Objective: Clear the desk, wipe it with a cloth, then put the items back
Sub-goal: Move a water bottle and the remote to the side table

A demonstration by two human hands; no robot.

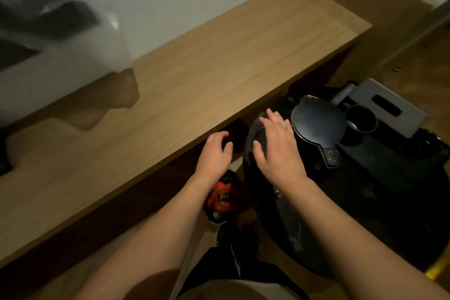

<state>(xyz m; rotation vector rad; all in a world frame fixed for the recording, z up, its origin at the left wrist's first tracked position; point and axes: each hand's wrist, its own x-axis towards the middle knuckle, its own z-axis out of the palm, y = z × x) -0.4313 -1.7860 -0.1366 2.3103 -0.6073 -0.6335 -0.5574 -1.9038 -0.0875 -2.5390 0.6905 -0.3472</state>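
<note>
Head view: desk [219, 61] long axis lower-left to upper-right; left hand [215, 153], right hand [277, 143] loosely spread, empty.

1 desk [219, 61], 1 kettle base [316, 126], 1 tissue box [389, 105], 2 hands [215, 153].

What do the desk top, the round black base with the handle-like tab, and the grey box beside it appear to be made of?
Desk top: wood or wood-look laminate, matte, with visible straight grain lines. Round black base: probably plastic, smooth, with a dull sheen on its flat disc. Grey box: a smooth, matte grey shell with a dark slot on top; plastic or painted metal, the dim frame leaves it open.
</note>
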